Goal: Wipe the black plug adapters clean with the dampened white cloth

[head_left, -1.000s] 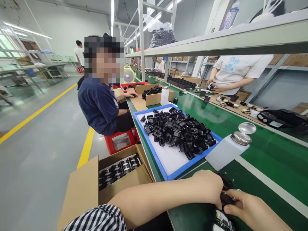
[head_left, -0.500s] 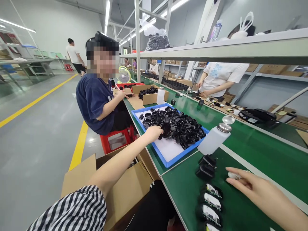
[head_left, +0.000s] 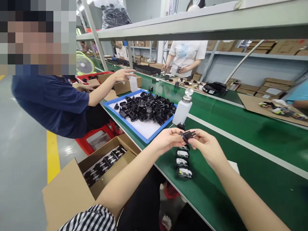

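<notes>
Nearest you, your striped sleeve (head_left: pixel 92 220) showed at the lower edge; an open cardboard box (head_left: pixel 72 189) of packed black parts stood on the floor just beside the counter (head_left: pixel 252 128). Your left hand (head_left: pixel 167 141) and right hand (head_left: pixel 208 147) met above the counter's near edge, the fingers of both closed on one black plug (head_left: pixel 188 135); you held it in the air, clear of the surface, with its metal pins pointing toward your right hand. Directly beneath it a short row of labelled plugs (head_left: pixel 183 163) lay on the green belt, white labels up.

Just beyond your hands a white dispenser bottle (head_left: pixel 182 110) with a metal top stood upright, close by the corner of a blue tray (head_left: pixel 125 123); the tray held a heap of loose black plugs (head_left: pixel 146 107) on a white liner. To its left a co-worker in a navy shirt (head_left: pixel 53 102) sat on a red stool (head_left: pixel 93 142), one hand stretched out beside a second white bottle (head_left: pixel 133 84). Across the counter another person in a white shirt (head_left: pixel 186 53) stood handling small parts; overhead a grey shelf (head_left: pixel 192 24) carried a clear bag of black parts (head_left: pixel 115 14).
</notes>
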Available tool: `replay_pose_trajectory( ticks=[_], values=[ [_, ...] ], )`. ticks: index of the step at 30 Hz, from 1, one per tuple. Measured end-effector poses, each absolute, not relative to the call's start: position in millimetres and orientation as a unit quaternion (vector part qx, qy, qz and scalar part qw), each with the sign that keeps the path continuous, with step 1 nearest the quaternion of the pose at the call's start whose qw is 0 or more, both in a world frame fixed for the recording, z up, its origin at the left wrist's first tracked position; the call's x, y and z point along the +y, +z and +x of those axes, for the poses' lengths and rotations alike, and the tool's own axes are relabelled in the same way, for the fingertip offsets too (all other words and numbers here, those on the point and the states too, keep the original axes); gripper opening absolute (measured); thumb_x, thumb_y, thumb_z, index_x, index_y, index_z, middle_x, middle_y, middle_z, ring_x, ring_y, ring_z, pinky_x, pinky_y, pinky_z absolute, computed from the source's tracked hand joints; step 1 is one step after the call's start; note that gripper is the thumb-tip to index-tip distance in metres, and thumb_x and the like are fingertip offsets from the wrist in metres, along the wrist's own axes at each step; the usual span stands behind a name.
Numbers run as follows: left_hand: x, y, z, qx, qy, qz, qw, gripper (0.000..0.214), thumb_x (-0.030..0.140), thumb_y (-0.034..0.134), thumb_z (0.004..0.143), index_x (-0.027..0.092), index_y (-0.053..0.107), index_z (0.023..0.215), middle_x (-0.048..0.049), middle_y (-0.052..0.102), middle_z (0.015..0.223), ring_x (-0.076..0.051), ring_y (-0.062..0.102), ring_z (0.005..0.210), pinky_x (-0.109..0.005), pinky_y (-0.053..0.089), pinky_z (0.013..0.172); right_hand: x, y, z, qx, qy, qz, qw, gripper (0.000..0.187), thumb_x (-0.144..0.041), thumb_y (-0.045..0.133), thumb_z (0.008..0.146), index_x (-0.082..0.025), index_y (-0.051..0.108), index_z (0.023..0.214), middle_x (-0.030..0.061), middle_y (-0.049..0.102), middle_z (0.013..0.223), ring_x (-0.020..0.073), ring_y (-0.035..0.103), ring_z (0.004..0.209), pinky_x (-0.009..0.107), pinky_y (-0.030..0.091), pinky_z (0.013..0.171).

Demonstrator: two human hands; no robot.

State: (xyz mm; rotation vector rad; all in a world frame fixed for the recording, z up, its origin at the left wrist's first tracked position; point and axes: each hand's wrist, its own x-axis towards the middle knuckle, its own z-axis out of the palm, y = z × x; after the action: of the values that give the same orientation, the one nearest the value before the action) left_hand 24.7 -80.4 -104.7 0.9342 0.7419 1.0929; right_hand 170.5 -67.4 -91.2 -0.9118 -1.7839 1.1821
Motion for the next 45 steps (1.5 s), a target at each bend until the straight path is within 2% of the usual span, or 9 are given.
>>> replay_pose_trajectory(
  ticks=[3, 5, 7, 10, 13, 24, 32, 40, 45],
  values=[
    [-84.1, -106.5, 23.7, 0.469, 0.443, 0.531, 0.549, 0.02, 0.014, 0.059, 0.057, 0.014, 0.054, 0.076, -0.0001, 0.058, 0.07, -0.008, 0.052, 0.057, -0.021, 0.042, 0.06, -66.3, -99.6, 183.4, -0.717, 0.421, -0.412, 0.373, 0.024, -0.035, 0.056, 0.056, -0.017, 0.054, 0.071, 0.0026, 0.053, 0.074, 0.0147, 0.048, 0.059, 0.025, 0.038, 0.049],
    [-87.7, -113.0, 15.3, 0.564, 0.367, 0.611, 0.416, 0.019, 0.011, 0.057, 0.058, 0.014, 0.055, 0.077, -0.0008, 0.059, 0.076, -0.009, 0.052, 0.06, -0.022, 0.041, 0.061, -66.8, -106.7, 194.8, -0.745, 0.38, -0.443, 0.322, 0.023, -0.036, 0.055, 0.057, -0.018, 0.052, 0.07, 0.0026, 0.054, 0.074, 0.0169, 0.049, 0.063, 0.029, 0.039, 0.056],
    [-91.8, -123.2, 9.5, 0.606, 0.272, 0.657, 0.357, 0.015, 0.011, 0.055, 0.059, 0.014, 0.056, 0.073, -0.0007, 0.059, 0.072, -0.011, 0.052, 0.06, -0.023, 0.041, 0.059, -68.6, -113.9, 203.6, -0.765, 0.352, -0.471, 0.263, 0.021, -0.037, 0.05, 0.062, -0.019, 0.049, 0.072, 0.0007, 0.053, 0.067, 0.0174, 0.049, 0.06, 0.031, 0.039, 0.057],
    [-95.1, -137.9, 11.4, 0.611, 0.222, 0.663, 0.371, 0.021, 0.011, 0.052, 0.061, 0.014, 0.056, 0.081, 0.0, 0.06, 0.07, -0.011, 0.054, 0.06, -0.021, 0.041, 0.057, -69.7, -123.0, 207.7, -0.774, 0.323, -0.493, 0.232, 0.016, -0.035, 0.044, 0.068, -0.02, 0.046, 0.075, -0.0012, 0.052, 0.062, 0.0172, 0.05, 0.057, 0.031, 0.038, 0.056],
    [-92.7, -144.6, 19.1, 0.622, 0.254, 0.642, 0.369, 0.026, 0.013, 0.05, 0.063, 0.014, 0.054, 0.089, -0.0002, 0.061, 0.074, -0.01, 0.055, 0.062, -0.02, 0.042, 0.06, -63.7, -129.0, 202.8, -0.776, 0.308, -0.484, 0.262, 0.013, -0.028, 0.045, 0.069, -0.021, 0.047, 0.08, -0.0001, 0.055, 0.075, 0.0175, 0.052, 0.068, 0.031, 0.04, 0.062],
    [-75.6, -134.6, 21.0, 0.535, 0.275, 0.677, 0.424, 0.043, 0.008, 0.047, 0.061, 0.013, 0.051, 0.103, -0.003, 0.056, 0.101, -0.012, 0.057, 0.071, -0.021, 0.043, 0.066, -48.9, -130.5, 192.6, -0.825, 0.288, -0.436, 0.215, 0.009, -0.016, 0.05, 0.069, -0.021, 0.051, 0.077, -0.0018, 0.057, 0.081, 0.0155, 0.053, 0.071, 0.026, 0.041, 0.062],
    [-70.1, -130.1, 23.4, 0.541, 0.246, 0.71, 0.378, 0.037, 0.015, 0.05, 0.06, 0.016, 0.057, 0.096, -0.0001, 0.06, 0.093, -0.014, 0.057, 0.071, -0.021, 0.042, 0.068, -51.1, -127.9, 193.9, -0.826, 0.263, -0.466, 0.179, 0.007, -0.022, 0.051, 0.071, -0.02, 0.052, 0.078, -0.0041, 0.054, 0.056, 0.0149, 0.052, 0.052, 0.025, 0.037, 0.051],
    [-68.5, -128.4, 17.2, 0.574, 0.249, 0.71, 0.324, 0.036, 0.018, 0.053, 0.06, 0.014, 0.058, 0.096, -0.0015, 0.062, 0.072, -0.015, 0.055, 0.061, -0.022, 0.04, 0.06, -48.4, -132.9, 176.3, -0.817, 0.255, -0.469, 0.22, 0.014, -0.019, 0.053, 0.071, -0.02, 0.053, 0.085, -0.0006, 0.059, 0.077, 0.0168, 0.055, 0.067, 0.024, 0.04, 0.059],
    [-65.4, -126.8, 16.7, 0.569, 0.229, 0.725, 0.312, 0.037, 0.023, 0.056, 0.06, 0.015, 0.058, 0.096, -0.0004, 0.06, 0.062, -0.016, 0.055, 0.058, -0.022, 0.038, 0.055, -52.5, -133.6, 176.2, -0.816, 0.222, -0.488, 0.216, 0.012, -0.023, 0.053, 0.073, -0.021, 0.053, 0.085, -0.0012, 0.059, 0.068, 0.0177, 0.055, 0.064, 0.024, 0.039, 0.054]
  ],
)
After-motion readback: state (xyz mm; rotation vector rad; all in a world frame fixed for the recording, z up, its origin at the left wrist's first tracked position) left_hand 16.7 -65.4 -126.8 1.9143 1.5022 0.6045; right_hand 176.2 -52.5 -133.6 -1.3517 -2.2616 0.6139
